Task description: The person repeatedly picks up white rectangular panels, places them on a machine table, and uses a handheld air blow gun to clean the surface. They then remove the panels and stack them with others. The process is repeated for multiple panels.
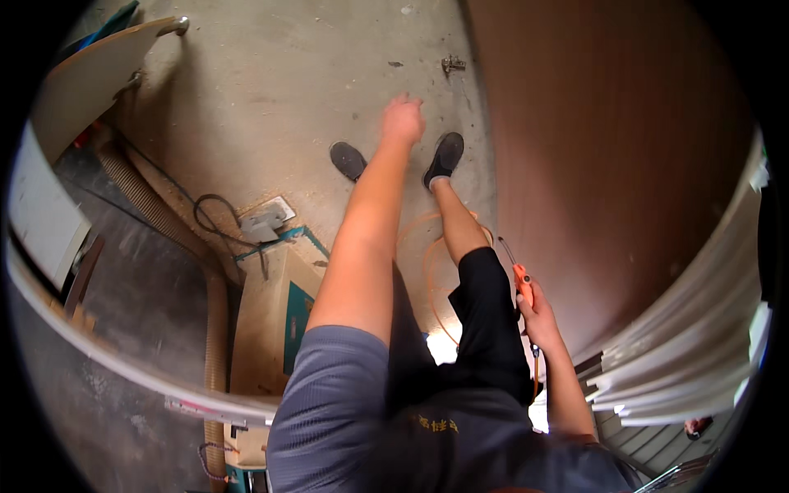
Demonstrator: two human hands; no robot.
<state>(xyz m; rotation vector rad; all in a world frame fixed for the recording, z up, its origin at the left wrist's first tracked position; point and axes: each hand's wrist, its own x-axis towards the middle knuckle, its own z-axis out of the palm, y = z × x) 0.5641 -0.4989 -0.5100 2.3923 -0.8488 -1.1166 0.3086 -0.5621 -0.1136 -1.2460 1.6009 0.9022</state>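
Note:
My right hand (539,316) is wrapped round the handle of an orange air blow gun (523,279), low on my right side. Its thin metal nozzle points forward, and a hose fitting shows below the grip. My left arm stretches out ahead over the floor. At its end, my left hand (403,122) hangs above and between my dark shoes, its fingers blurred and partly turned from view. I see nothing held in it. Farther ahead on the concrete floor lies a small metal fitting (453,64), apart from the hand.
A large brown panel (608,164) rises along the right. An orange air hose (429,271) loops by my legs. To the left are a ribbed duct (136,185), black cable (215,201), a wooden box (259,329) and a pale board (99,82). Stacked white sheets (690,361) stand at right.

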